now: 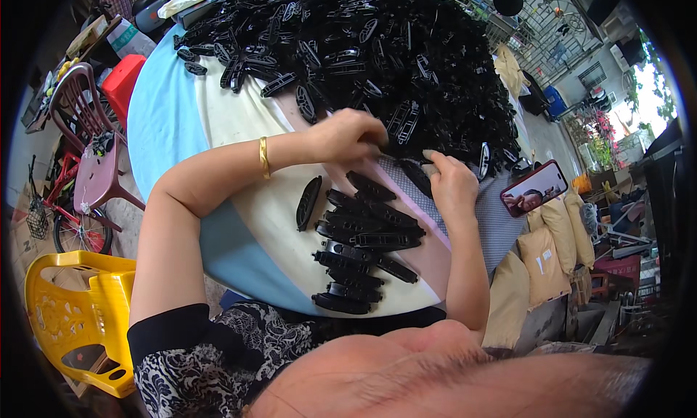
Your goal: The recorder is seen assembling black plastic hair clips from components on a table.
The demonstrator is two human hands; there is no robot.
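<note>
My left hand (350,136), with a gold bangle on the wrist, is closed at the near edge of a big heap of black oval plastic parts (363,48). It seems to pinch one black part there, though the fingers hide it. My right hand (451,184) rests beside it with fingers curled on a black plastic part (417,175). A row of stacked black parts (359,244) lies on the table between my forearms, and a single part (308,202) lies just left of the row.
The round table (167,113) has a blue and cream cover. A phone with a lit screen (534,189) lies at its right edge. A maroon chair (91,138), a yellow plastic chair (80,316) and a bicycle stand at left. Tan sacks (541,251) sit at right.
</note>
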